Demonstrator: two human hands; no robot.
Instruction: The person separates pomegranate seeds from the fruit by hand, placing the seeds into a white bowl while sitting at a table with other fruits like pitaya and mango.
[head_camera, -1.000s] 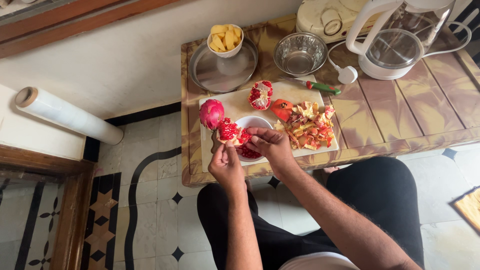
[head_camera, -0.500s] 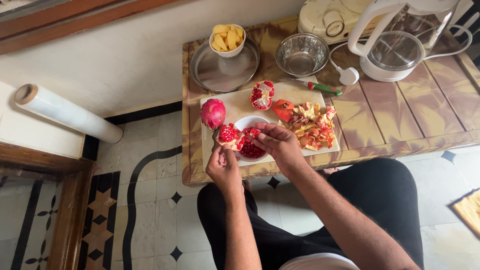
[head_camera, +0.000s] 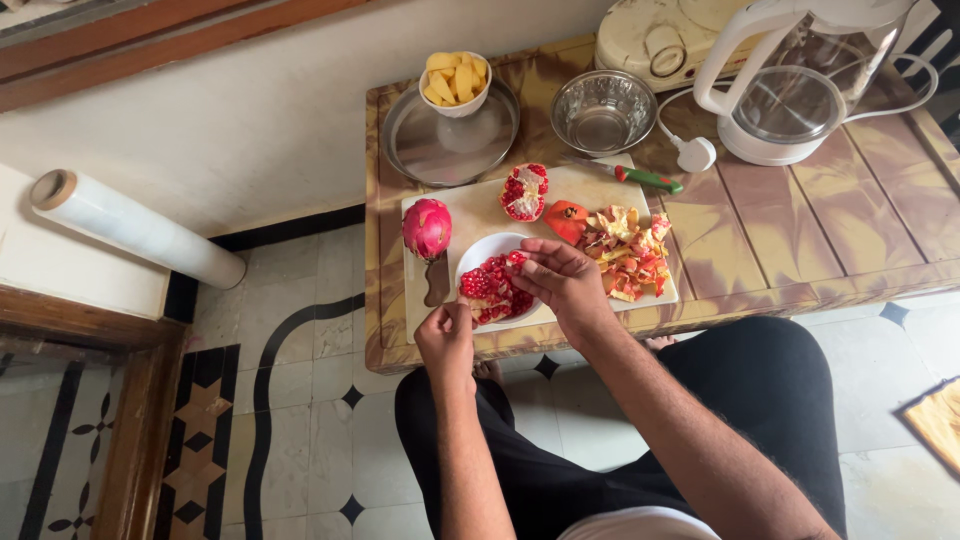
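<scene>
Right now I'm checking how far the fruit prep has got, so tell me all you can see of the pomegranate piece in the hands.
The pomegranate piece is a broken chunk packed with glossy red seeds, with pale pith and rind at its edges. It sits tilted, seeds up, over the small white bowl on the cutting board. The left hand grips its near edge and the right hand presses its far side. Its underside is hidden.
</scene>
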